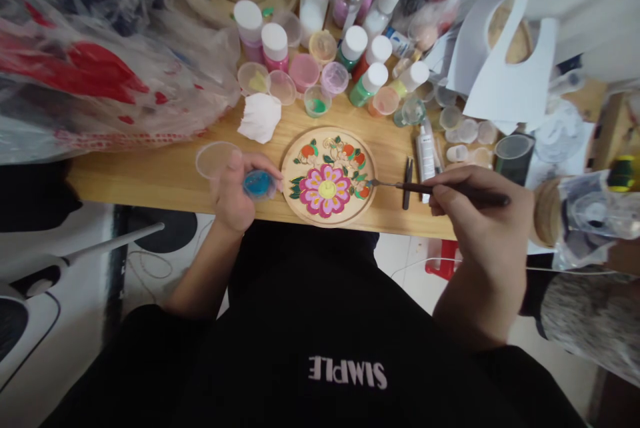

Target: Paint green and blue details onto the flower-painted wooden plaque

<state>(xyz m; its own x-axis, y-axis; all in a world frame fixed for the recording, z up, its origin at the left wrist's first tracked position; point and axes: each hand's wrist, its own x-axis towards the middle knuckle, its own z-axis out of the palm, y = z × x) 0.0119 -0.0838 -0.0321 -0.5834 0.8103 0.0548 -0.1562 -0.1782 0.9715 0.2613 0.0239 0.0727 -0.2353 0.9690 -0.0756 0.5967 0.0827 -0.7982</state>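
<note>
My right hand (pixel 475 215) is closed around the dark handle of a thin palette knife (pixel 415 187). Its metal tip rests at the right side of a round wooden plaque (pixel 286 196), beside an orange fruit and green leaves. A large pink flower (pixel 327 190) with a yellow centre fills the plaque's lower middle. My left hand (pixel 236 188) grips a small clear cup of blue paint (pixel 259 183), and its fingertips reach the plaque's left rim. Behind that hand is a clear round lid (pixel 215 158), partly hidden by the thumb.
Small paint cups (pixel 317 103) and white-capped bottles (pixel 354 41) crowd the back. A crumpled tissue (pixel 260 117) lies left of them. Black tweezers (pixel 407 183) and a white tube (pixel 427 155) lie right of the plaque. A plastic bag (pixel 110 75) covers the left; the table edge (pixel 240 213) is close.
</note>
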